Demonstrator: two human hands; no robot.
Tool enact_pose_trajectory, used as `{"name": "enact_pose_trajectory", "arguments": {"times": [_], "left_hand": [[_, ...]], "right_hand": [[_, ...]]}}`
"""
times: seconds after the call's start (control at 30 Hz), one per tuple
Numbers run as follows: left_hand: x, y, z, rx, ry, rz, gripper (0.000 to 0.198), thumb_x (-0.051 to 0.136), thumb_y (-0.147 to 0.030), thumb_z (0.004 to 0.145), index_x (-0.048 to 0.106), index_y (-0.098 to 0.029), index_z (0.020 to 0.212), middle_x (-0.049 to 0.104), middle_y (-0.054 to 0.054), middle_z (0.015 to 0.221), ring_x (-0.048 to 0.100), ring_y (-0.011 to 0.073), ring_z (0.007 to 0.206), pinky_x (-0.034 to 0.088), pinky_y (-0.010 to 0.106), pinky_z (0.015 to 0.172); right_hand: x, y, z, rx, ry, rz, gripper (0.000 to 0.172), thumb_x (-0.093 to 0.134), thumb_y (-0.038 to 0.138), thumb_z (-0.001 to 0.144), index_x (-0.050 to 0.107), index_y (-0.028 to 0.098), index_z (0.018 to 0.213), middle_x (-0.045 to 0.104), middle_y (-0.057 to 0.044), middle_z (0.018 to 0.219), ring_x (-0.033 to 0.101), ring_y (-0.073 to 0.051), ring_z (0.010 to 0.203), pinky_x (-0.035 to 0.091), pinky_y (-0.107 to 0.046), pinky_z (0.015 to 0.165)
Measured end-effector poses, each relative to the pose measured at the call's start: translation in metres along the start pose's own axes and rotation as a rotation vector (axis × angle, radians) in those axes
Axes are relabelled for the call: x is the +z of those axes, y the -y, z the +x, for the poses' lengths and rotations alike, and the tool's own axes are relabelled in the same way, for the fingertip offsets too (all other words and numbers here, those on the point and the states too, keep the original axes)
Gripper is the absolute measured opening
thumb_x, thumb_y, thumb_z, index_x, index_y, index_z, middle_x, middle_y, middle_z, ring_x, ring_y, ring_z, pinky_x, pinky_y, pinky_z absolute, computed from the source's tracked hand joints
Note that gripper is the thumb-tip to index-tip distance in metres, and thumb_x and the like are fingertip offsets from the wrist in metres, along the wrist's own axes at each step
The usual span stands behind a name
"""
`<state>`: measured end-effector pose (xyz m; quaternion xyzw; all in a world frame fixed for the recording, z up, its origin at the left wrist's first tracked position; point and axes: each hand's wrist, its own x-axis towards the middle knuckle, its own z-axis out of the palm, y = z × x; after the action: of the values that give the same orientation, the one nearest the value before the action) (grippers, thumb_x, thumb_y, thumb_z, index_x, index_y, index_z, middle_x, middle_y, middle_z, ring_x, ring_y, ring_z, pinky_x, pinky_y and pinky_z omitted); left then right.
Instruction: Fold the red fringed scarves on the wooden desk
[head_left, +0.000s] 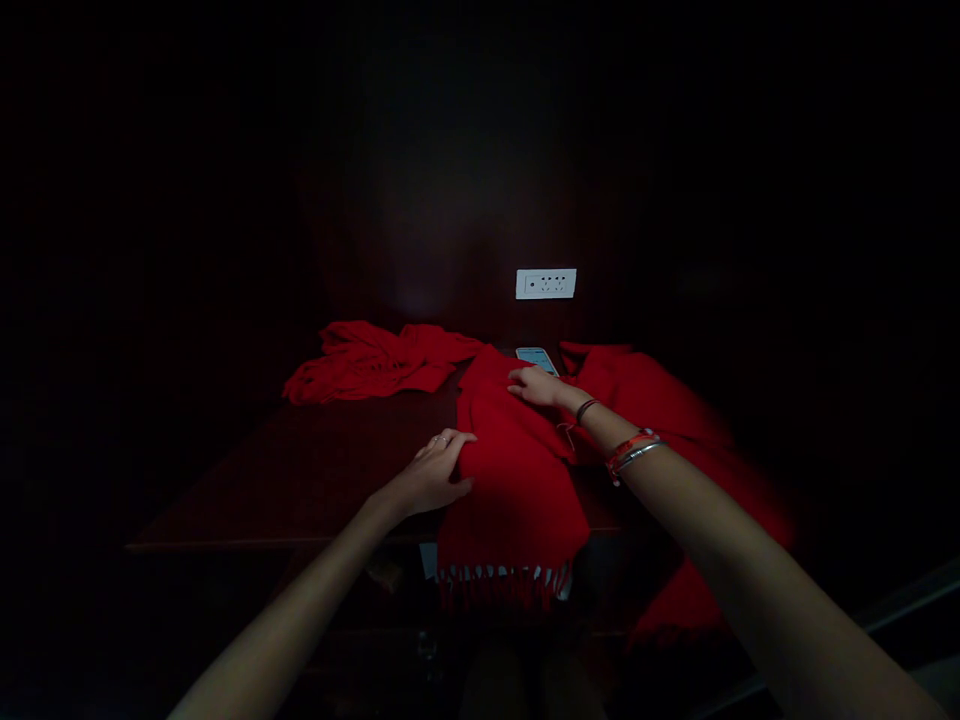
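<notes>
A red fringed scarf lies folded lengthwise on a dark wooden table, its fringe hanging over the near edge. My left hand rests on the scarf's left edge, fingers curled against the cloth. My right hand lies flat with fingers stretched out on the scarf's far end, bangles on the wrist. More red cloth spreads under and beyond my right forearm.
A crumpled red scarf lies at the table's far left. A phone lies just beyond my right hand. A white wall socket sits on the dark back panel. The surroundings are very dark.
</notes>
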<state>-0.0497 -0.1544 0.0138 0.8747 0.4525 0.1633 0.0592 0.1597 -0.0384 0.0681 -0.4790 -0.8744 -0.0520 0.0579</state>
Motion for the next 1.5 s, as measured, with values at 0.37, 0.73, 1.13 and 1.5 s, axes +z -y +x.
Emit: {"name": "enact_pose_trajectory", "arguments": {"times": [0.37,0.73,1.13,1.5], "left_hand": [[-0.001,-0.023,0.001,-0.3,-0.17,0.223,0.061,0.041,-0.021,0.074,0.013,-0.028,0.128,0.033,0.008,0.113,0.055,0.0173,0.077,0.044,0.027,0.064],[0.01,-0.009,0.003,-0.242,-0.15,0.121,0.053,0.038,-0.046,0.076,0.034,-0.019,0.121,0.017,0.01,0.134,0.016,0.028,0.121,0.022,0.042,0.094],[0.005,0.009,-0.003,-0.154,0.122,-0.035,0.068,0.033,-0.052,0.077,0.005,-0.023,0.131,0.008,0.009,0.137,0.009,0.0215,0.124,0.014,0.041,0.098],[-0.02,0.015,0.001,-0.036,0.434,-0.076,0.055,0.041,-0.049,0.075,0.019,-0.038,0.125,-0.001,0.0,0.138,-0.001,0.025,0.124,0.008,0.048,0.096]], "right_hand": [[-0.042,0.044,0.044,-0.035,-0.126,0.263,0.025,0.04,0.026,0.079,0.057,0.014,0.092,0.061,-0.005,0.092,0.054,-0.013,0.08,0.036,-0.019,0.066],[0.002,-0.003,0.011,0.038,0.257,0.168,0.063,0.04,0.053,0.073,0.038,0.011,0.12,0.045,-0.014,0.118,0.046,-0.021,0.102,0.037,-0.026,0.08],[-0.047,-0.046,-0.028,-0.084,0.208,-0.048,0.026,0.043,0.031,0.076,0.06,0.014,0.086,0.062,-0.005,0.079,0.054,-0.012,0.067,0.036,-0.019,0.058],[-0.05,-0.055,-0.055,0.161,0.356,-0.4,0.028,0.048,0.028,0.072,0.062,0.012,0.09,0.06,-0.015,0.091,0.056,-0.023,0.078,0.039,-0.031,0.065]]}}
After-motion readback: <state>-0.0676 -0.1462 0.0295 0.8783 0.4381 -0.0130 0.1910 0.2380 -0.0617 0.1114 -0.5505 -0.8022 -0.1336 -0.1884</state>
